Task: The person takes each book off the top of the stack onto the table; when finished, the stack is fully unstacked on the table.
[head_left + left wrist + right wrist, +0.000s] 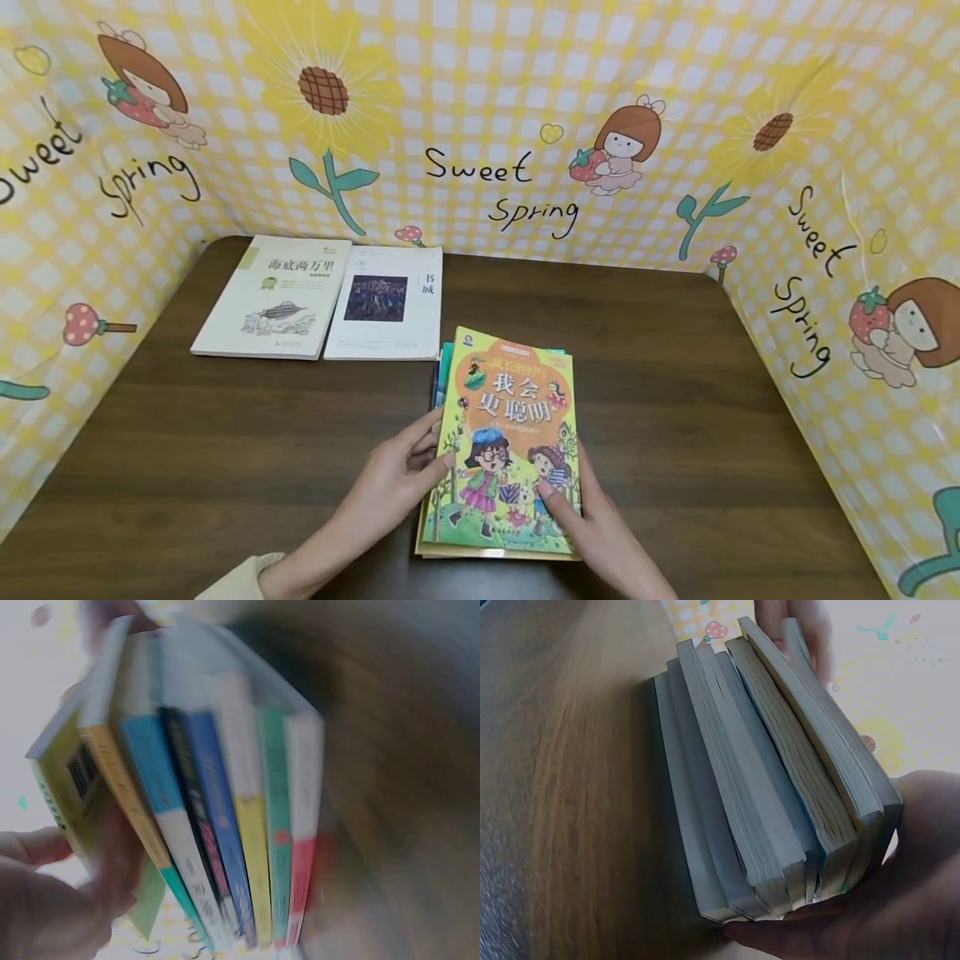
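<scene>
A yellow-green children's picture book [501,425], with an orange patch and cartoon children on its cover, lies on top of a stack of several books [247,802]. My left hand [393,479] pinches its left edge, thumb on the cover and fingers beneath; in the left wrist view this edge stands a little apart from the stack. My right hand [603,521] grips the right side, its thumb over the cover. In the right wrist view its fingers [802,930] reach down along the page edges of the stack. Some fingertips are hidden.
Two whitish books lie side by side at the back left of the dark wooden table [652,350]: one with a ship drawing [273,292], one with a dark picture [386,329]. A yellow checked cloth [480,92] walls the table at the back and both sides.
</scene>
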`<state>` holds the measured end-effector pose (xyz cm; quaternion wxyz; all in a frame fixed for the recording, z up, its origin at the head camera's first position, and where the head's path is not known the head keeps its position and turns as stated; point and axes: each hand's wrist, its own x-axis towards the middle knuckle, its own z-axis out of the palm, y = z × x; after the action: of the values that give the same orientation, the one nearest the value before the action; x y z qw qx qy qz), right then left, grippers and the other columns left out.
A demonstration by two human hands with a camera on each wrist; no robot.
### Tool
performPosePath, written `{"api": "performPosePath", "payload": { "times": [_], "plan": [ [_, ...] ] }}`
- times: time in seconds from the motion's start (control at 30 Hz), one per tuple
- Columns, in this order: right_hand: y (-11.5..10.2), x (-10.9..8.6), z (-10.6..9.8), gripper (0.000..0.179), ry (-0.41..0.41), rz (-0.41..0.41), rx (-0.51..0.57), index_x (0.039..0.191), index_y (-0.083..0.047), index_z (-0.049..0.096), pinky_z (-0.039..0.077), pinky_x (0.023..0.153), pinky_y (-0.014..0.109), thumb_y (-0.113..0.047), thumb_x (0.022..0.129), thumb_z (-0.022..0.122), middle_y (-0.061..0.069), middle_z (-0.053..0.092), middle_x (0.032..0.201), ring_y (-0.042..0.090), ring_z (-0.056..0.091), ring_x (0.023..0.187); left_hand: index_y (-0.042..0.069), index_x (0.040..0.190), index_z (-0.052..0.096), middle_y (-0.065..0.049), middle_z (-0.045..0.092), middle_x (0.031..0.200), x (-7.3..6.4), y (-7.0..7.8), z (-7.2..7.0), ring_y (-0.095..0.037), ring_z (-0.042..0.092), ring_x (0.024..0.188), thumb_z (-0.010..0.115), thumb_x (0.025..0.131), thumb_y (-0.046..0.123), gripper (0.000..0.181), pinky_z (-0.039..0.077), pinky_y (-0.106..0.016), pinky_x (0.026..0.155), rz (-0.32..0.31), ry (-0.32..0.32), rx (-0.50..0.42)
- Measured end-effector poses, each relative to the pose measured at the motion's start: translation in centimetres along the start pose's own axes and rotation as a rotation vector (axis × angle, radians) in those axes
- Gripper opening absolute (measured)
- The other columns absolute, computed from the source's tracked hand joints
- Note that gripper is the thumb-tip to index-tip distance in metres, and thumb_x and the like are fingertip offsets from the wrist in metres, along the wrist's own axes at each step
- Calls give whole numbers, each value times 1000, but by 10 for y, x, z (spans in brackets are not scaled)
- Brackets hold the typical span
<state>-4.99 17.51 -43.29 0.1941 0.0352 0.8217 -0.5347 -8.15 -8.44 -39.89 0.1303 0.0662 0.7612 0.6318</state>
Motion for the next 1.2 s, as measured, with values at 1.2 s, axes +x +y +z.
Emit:
{"api": "performPosePath", "payload": {
  "times": [1.2],
  "plan": [
    [13,-2,0,76,133,-55,-122,156,-29,10,26,108,62,-57,95,47,5,22,158,30,26,141,17,154,18,-9,42,148,237,-5,-70,-12,63,72,50,100,6,64,54,-28,56,-212,108,-265]
  ]
}}
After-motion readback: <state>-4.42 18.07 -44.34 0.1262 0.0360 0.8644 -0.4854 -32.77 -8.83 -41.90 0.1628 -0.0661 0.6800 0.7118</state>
